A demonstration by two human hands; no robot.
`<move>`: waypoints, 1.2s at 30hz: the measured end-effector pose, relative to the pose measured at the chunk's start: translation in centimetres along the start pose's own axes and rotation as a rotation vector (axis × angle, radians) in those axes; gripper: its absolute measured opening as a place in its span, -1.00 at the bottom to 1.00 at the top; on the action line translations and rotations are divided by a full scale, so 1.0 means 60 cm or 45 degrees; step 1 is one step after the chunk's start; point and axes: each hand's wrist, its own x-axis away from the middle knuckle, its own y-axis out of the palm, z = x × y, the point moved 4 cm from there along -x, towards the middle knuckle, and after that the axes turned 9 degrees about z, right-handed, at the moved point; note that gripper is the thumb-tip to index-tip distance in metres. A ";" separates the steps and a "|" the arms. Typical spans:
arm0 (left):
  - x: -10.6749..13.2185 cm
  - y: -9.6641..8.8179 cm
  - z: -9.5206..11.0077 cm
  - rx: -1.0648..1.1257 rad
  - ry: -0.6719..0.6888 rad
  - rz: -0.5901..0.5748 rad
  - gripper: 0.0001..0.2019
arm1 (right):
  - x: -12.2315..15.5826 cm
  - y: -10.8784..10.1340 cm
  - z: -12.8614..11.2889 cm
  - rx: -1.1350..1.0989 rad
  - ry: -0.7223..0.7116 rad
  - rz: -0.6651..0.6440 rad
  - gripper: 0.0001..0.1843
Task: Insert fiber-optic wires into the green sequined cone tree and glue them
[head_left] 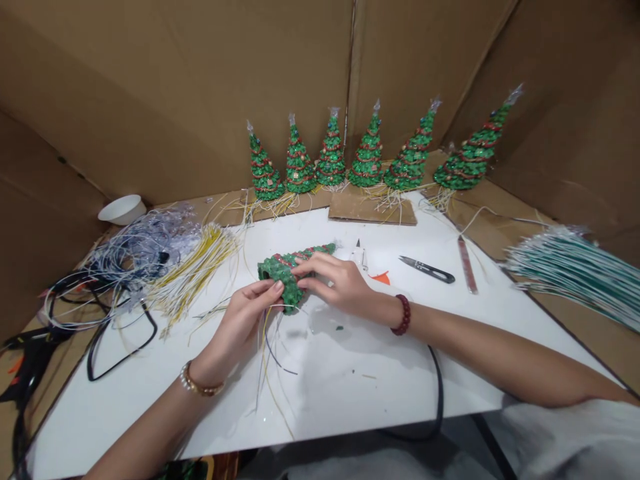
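Observation:
A small green Christmas tree (279,267) with red garland lies tilted over the white table, its star tip pointing right and away from me. My left hand (247,307) pinches its base edge between thumb and fingers. Thin white, yellow and dark wires (270,353) hang from the base below that hand. My right hand (336,283) rests over the tree's side, with its fingertips touching the branches. What lies under the right fingers is partly hidden. Just beyond the right hand are a craft knife (359,255) and a small orange piece (381,277).
Several finished-looking trees (367,153) stand along the back cardboard. Thread snips (427,269) and a reddish-brown strip (468,267) lie to the right, beside bundled green-white wires (575,270). Leftward are yellow-white wires (195,267), tangled clear wires (130,257), a white bowl (123,210) and a glue gun (33,360).

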 end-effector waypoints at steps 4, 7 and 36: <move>0.002 0.000 0.001 -0.056 0.037 0.006 -0.74 | 0.004 0.005 0.001 -0.139 -0.030 0.046 -0.84; 0.002 -0.002 -0.002 -0.056 0.080 0.039 -0.73 | 0.006 0.010 0.004 -0.270 -0.021 0.063 -0.84; -0.007 -0.015 0.027 -0.405 0.250 -0.152 -0.72 | -0.039 -0.028 -0.028 0.234 0.115 -0.175 -0.85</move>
